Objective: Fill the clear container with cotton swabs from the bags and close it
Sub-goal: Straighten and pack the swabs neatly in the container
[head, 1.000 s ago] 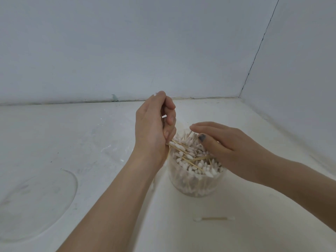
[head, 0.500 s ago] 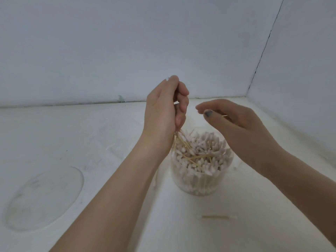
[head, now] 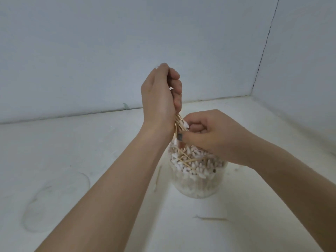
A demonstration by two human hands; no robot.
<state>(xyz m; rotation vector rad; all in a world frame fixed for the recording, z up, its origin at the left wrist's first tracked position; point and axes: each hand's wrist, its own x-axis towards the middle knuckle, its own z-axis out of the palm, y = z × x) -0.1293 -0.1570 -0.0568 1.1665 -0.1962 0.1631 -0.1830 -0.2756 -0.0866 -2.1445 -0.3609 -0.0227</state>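
While the left hand grips wooden-stemmed swabs, the right hand pinches them above the round clear container.

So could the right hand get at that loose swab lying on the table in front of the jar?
Probably yes: the swab lies in the open with nothing over it, but the right hand is busy pinching swabs above the jar.

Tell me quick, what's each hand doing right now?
Left hand: grips a bundle of cotton swabs.
Right hand: fingers curled, pinching at that bundle's lower ends.
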